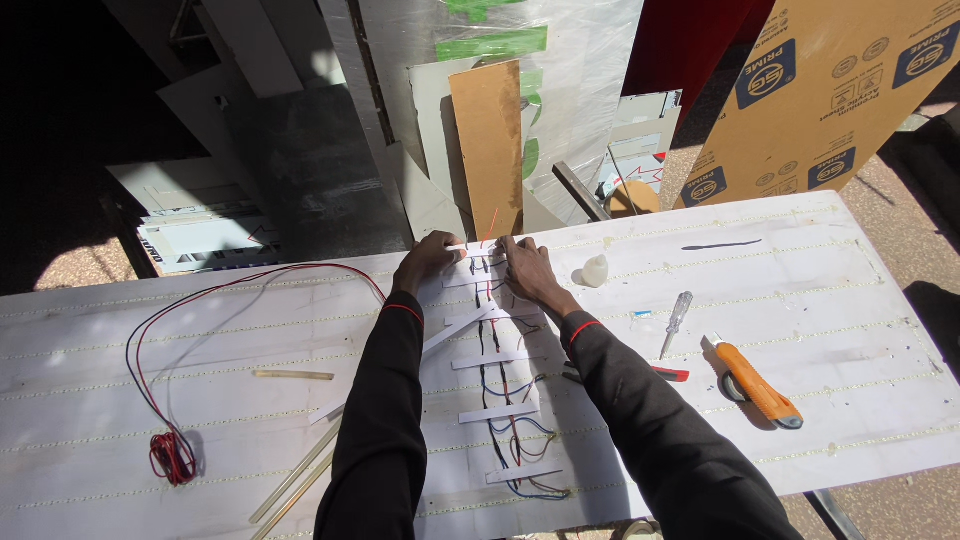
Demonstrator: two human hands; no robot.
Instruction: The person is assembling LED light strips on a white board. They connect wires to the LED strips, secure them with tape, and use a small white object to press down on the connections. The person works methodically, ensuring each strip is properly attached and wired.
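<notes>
Strips (497, 360) of lights are being pressed flat near the frame's centre by both hands, left (432, 256) and right (527, 270), fingers spread, nothing gripped; firm, even pressure seems needed next.

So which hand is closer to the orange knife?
Right. The right hand lies at the far strip, on the same side as the orange knife; the left hand sits beyond it, farther away.

A wire coil (172, 455) lies near the counter's (820, 290) left edge; screwdriver (676, 320) and utility knife (760, 388) lie right of the wired strips (495, 390).
</notes>
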